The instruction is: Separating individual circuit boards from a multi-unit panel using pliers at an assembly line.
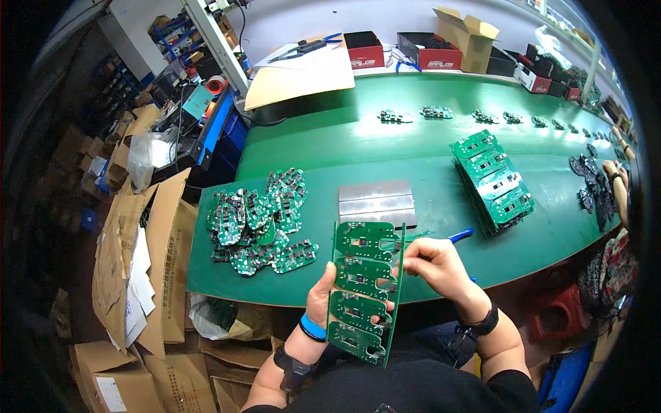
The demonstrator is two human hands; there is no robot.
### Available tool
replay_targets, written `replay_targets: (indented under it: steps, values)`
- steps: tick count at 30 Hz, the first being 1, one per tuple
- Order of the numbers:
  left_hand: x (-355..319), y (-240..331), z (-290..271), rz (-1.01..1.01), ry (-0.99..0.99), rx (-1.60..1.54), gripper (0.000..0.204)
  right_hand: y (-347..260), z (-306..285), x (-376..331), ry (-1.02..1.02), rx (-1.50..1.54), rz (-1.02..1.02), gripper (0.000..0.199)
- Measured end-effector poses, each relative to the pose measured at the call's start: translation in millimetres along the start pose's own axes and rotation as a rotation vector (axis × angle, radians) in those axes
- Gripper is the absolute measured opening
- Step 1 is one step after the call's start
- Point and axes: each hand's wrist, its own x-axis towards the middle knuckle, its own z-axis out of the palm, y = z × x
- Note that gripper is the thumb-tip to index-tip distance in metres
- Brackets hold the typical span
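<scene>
A green circuit board panel (361,275), with several joined boards in a column, is tilted up in front of me. My left hand (321,294) is closed around its left side. My right hand (441,267) is closed at its upper right, thumb and fingertips pinched on the narrow edge strip (397,292), which stands slightly off the boards. Just beyond the panel a grey metal block (377,199) lies on the green table. Loose circuit boards (258,224) are heaped to the left. A stack of unsplit panels (490,175) stands to the right.
A blue-handled tool (460,235) lies near the table's front edge. Small boards (437,111) form a row along the far green surface (323,110). At far right a co-worker's hand (610,169) is near dark parts (592,180). Cardboard boxes (148,275) crowd the left side.
</scene>
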Motion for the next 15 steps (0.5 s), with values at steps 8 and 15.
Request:
replay_targets:
  steps: [8,15]
  values:
    - [32,70,86,0.336,0.496,1.491,0.061,2,-25,17,0.076,-0.386,-0.211,0.006]
    - [142,130,92,0.068,0.044,2.680,0.029,13,-8,31,0.025,-0.541,-0.258,0.014]
